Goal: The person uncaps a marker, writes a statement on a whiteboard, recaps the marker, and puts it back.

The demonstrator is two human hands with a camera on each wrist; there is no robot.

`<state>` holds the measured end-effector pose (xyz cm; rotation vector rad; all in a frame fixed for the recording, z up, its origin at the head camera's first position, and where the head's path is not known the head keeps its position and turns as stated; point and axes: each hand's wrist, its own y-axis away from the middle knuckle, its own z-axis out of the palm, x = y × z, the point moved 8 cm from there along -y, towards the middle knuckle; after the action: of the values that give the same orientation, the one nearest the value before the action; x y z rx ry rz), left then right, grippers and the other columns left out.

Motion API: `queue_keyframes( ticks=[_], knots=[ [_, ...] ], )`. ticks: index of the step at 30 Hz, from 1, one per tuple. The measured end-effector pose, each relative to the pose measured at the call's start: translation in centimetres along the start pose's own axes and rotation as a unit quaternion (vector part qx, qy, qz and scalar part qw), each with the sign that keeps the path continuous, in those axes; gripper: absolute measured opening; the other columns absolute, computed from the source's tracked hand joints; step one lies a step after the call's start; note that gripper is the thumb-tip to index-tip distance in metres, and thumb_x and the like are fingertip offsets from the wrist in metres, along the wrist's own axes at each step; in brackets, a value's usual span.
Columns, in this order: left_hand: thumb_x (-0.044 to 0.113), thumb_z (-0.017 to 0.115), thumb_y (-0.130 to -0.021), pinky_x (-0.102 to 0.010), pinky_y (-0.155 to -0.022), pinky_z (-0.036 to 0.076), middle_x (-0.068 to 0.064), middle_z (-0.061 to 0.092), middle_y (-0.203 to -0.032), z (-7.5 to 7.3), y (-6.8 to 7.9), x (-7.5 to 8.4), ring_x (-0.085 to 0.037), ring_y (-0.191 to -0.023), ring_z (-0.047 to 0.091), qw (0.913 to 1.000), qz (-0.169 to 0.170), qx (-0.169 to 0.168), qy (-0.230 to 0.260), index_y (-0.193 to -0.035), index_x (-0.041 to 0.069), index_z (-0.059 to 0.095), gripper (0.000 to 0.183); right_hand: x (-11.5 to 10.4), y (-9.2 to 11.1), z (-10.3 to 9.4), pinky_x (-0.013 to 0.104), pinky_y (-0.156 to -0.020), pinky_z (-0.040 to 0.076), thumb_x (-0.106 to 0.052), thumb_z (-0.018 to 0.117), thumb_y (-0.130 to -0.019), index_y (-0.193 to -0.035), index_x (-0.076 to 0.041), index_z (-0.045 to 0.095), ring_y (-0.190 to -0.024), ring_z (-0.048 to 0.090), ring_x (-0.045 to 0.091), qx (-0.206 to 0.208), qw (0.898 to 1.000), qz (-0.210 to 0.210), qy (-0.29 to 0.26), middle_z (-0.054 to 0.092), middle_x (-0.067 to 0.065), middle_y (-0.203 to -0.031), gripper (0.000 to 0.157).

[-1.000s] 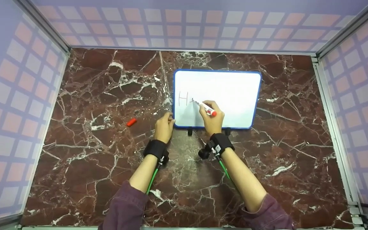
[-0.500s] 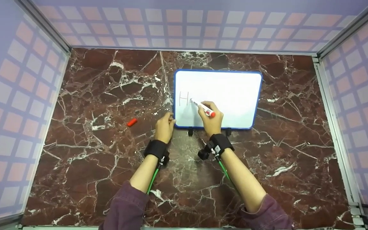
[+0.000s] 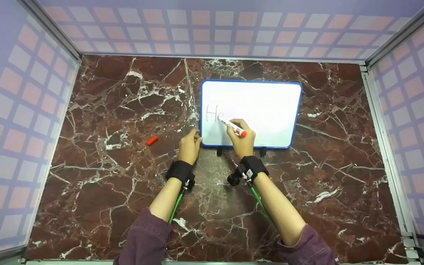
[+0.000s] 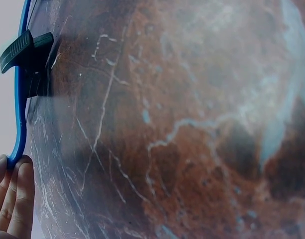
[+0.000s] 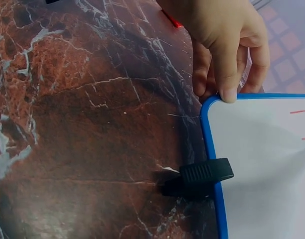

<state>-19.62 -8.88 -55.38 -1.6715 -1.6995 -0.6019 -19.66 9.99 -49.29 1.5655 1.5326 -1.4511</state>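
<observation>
A whiteboard (image 3: 271, 110) with a blue frame lies on the marble-patterned table. My right hand (image 3: 243, 142) grips a white marker (image 3: 236, 129) with a red end, its tip on the board. At the tip stands a small curved stroke, just right of a thin red letter H (image 3: 212, 113). My left hand (image 3: 189, 148) pinches the board's near left corner; in the right wrist view its thumb (image 5: 227, 82) lies on the blue frame, other fingers beyond the edge. The right hand is outside the right wrist view.
A red marker cap (image 3: 152, 140) lies on the table (image 3: 123, 206) left of the left hand. Two black clips (image 3: 219, 151) sit on the board's near edge. Patterned panels (image 3: 212, 33) enclose the back and sides.
My right hand has shifted slightly left and toward me with the marker, and the curved stroke beside the H has grown. The left hand keeps its hold on the corner.
</observation>
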Motion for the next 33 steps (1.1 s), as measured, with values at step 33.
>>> queue_keyframes(
  ticks=[33],
  knots=[
    [0.008, 0.062, -0.084, -0.039, -0.079, 0.056, -0.016, 0.071, -0.092, 0.1, -0.1, 0.0, -0.028, -0.085, 0.069, 1.0000, 0.000, -0.005, -0.005, -0.104, 0.001, 0.062, 0.022, -2.1, 0.5, -1.9, 0.011, -0.053, 0.037, 0.000, 0.064, -0.078, -0.086, 0.007, 0.064, -0.063, 0.057, 0.018, 0.027, 0.999, 0.015, 0.017, 0.069, 0.021, -0.080, 0.010]
  ],
)
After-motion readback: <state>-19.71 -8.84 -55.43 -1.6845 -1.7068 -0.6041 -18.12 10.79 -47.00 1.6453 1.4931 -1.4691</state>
